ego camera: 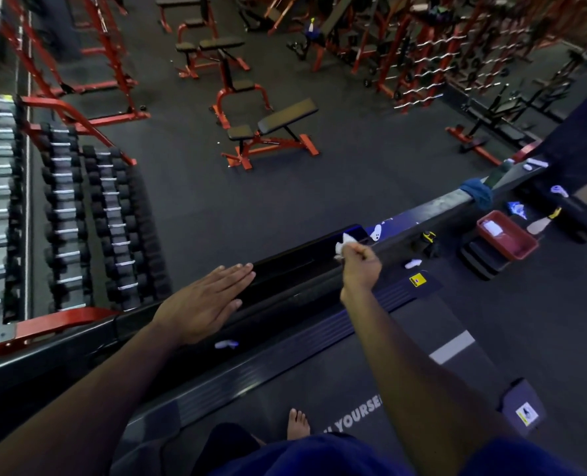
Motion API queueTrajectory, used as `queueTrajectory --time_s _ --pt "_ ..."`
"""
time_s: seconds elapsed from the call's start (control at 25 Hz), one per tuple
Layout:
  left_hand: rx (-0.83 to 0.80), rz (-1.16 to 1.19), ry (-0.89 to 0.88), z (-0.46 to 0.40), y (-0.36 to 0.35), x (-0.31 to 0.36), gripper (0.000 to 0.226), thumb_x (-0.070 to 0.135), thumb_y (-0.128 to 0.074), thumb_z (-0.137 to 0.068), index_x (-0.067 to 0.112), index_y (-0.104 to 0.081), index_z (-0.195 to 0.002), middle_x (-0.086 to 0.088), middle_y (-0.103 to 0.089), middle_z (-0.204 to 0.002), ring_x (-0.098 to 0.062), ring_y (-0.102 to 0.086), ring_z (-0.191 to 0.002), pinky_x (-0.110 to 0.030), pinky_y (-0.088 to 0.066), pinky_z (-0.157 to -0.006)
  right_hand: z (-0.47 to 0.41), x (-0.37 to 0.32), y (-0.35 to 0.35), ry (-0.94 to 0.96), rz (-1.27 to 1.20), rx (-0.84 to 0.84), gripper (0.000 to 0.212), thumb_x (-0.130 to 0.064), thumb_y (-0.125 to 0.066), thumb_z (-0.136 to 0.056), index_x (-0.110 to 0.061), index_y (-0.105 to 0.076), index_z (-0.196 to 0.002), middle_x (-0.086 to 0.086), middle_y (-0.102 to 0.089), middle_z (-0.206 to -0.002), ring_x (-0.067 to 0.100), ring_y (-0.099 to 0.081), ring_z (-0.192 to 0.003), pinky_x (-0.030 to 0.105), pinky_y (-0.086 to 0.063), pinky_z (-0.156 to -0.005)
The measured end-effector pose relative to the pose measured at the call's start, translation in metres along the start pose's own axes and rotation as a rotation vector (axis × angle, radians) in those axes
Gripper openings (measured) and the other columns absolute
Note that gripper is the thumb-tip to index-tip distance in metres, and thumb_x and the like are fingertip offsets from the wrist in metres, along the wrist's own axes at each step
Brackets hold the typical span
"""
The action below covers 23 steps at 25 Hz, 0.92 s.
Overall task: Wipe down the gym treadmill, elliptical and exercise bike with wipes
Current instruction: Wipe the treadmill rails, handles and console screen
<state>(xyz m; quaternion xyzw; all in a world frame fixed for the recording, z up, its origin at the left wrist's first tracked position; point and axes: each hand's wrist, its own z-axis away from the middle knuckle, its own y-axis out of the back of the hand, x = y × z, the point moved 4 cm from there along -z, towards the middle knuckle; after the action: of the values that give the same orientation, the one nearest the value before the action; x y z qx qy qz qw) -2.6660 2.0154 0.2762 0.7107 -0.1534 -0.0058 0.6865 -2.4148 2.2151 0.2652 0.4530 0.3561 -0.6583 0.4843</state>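
- The treadmill (319, 338) fills the lower part of the view; the person stands on its belt (422, 365), a bare foot (298, 424) showing by the printed lettering. Rigid, heavy and fixed, it should take firm rubbing without shifting
- The treadmill's dark side rail (295, 269) runs diagonally from lower left to upper right, and it is the landmark for everything below. It looks smooth and glossy, so a damp wipe will likely slide along it easily
- Beyond the rail lies open gym floor, with red-framed benches (271, 132) well apart from it and dumbbell racks (62, 218) off its lower-left end; there is free room for the arms on that side
- Past the rail's upper-right end, a blue cloth (479, 194) drapes over a ledge, and a red tray (506, 240) sits on stacked steps near the belt side
- The left hand (204, 300) lies flat with fingers straight, resting on the rail at its middle, probably as a brace
- The right hand (360, 266) is closed, pinching a white wipe (345, 243) against the rail further toward its upper-right end
- The wipe is small, soft, crumpled and light; it likely tears if dragged over the rail's end corner, so bunching it under the fingertips suits better than holding an edge
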Motion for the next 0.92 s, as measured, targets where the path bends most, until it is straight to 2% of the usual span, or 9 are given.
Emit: queueTrajectory --time_s 0.12,0.24,0.32,0.4,0.52,0.64,0.72,0.84,0.92 --pt "-0.015 -0.002 -0.006 0.001 0.0 -0.001 0.058 0.041 -0.024 -0.109 0.018 -0.021 -0.162 0.005 -0.014 -0.17 -0.008 -0.013 -0.156 -0.033 -0.011 -0.127 0.059 0.044 -0.028 -0.141 -0.096 -0.097 0.011 0.004 -0.069 -0.082 -0.006 -0.068 -0.088 0.011 -0.072 -0.084 0.015 -0.066 -0.065 0.022 -0.055 -0.065" --pt "-0.013 0.028 -0.013 0.001 0.005 0.001 0.058 0.041 -0.025 -0.108 0.018 -0.023 -0.161 0.005 -0.016 -0.169 -0.007 -0.013 -0.155 -0.032 -0.01 -0.127 0.11 0.077 -0.051 -0.244 -0.076 -0.295 0.015 0.007 -0.073 -0.079 -0.005 -0.065 -0.082 0.012 -0.07 -0.075 0.021 -0.067 -0.07 0.031 -0.058 -0.073" --pt "-0.027 0.067 -0.017 0.003 0.009 0.003 0.058 0.041 -0.024 -0.108 0.018 -0.022 -0.161 0.005 -0.015 -0.169 -0.007 -0.011 -0.156 -0.031 -0.008 -0.127 0.119 0.082 -0.051 -0.255 -0.032 -0.392 0.018 0.006 -0.076 -0.078 -0.005 -0.065 -0.084 0.01 -0.071 -0.076 0.022 -0.069 -0.076 0.035 -0.059 -0.081" --pt "-0.043 0.081 -0.019 0.016 0.013 -0.001 0.057 0.041 -0.024 -0.108 0.018 -0.021 -0.161 0.005 -0.015 -0.169 -0.009 -0.01 -0.156 -0.029 -0.005 -0.127 0.107 0.075 -0.041 -0.201 0.014 -0.434 0.025 0.007 -0.08 -0.075 -0.007 -0.066 -0.09 0.008 -0.073 -0.082 0.018 -0.07 -0.079 0.029 -0.058 -0.079" --pt "-0.039 0.025 -0.034 0.064 0.02 -0.017 0.057 0.037 -0.029 -0.109 0.016 -0.022 -0.161 0.003 -0.015 -0.17 -0.012 -0.013 -0.156 -0.032 -0.009 -0.127 0.073 0.054 -0.019 -0.098 0.019 -0.303 0.033 0.012 -0.078 -0.075 -0.006 -0.066 -0.1 0.006 -0.072 -0.089 0.013 -0.067 -0.077 0.017 -0.055 -0.071" --pt "-0.045 -0.007 -0.031 0.094 0.027 -0.028 0.058 0.034 -0.033 -0.108 0.014 -0.021 -0.162 0.002 -0.014 -0.17 -0.014 -0.014 -0.156 -0.035 -0.012 -0.127 0.04 0.039 -0.004 0.001 0.105 -0.123 0.026 0.01 -0.075 -0.078 -0.002 -0.069 -0.101 0.002 -0.069 -0.084 0.013 -0.066 -0.076 0.012 -0.054 -0.068" --pt "-0.029 -0.014 -0.011 0.097 0.027 -0.031 0.058 0.033 -0.032 -0.108 0.014 -0.021 -0.161 0.002 -0.015 -0.17 -0.014 -0.015 -0.156 -0.037 -0.014 -0.127 0.037 0.044 -0.005 0.022 0.144 -0.089 0.019 0.006 -0.073 -0.082 -0.006 -0.071 -0.096 0.003 -0.072 -0.085 0.015 -0.069 -0.078 0.017 -0.055 -0.072" --pt "-0.031 0.003 0.0 0.096 0.024 -0.031 0.057 0.033 -0.03 -0.109 0.016 -0.021 -0.162 0.003 -0.016 -0.17 -0.013 -0.014 -0.156 -0.036 -0.013 -0.127 0.061 0.076 -0.019 -0.101 0.115 -0.087 0.021 0.008 -0.071 -0.082 -0.012 -0.069 -0.084 0.012 -0.074 -0.094 0.014 -0.07 -0.076 0.027 -0.059 -0.077" --pt "-0.025 0.028 0.019 0.098 0.025 -0.033 0.056 0.032 -0.031 -0.108 0.015 -0.024 -0.161 0.003 -0.018 -0.169 -0.011 -0.014 -0.156 -0.034 -0.012 -0.127 0.092 0.106 -0.04 -0.167 0.142 -0.131 0.028 0.013 -0.07 -0.077 -0.014 -0.069 -0.074 0.009 -0.074 -0.085 0.017 -0.069 -0.075 0.038 -0.061 -0.081"
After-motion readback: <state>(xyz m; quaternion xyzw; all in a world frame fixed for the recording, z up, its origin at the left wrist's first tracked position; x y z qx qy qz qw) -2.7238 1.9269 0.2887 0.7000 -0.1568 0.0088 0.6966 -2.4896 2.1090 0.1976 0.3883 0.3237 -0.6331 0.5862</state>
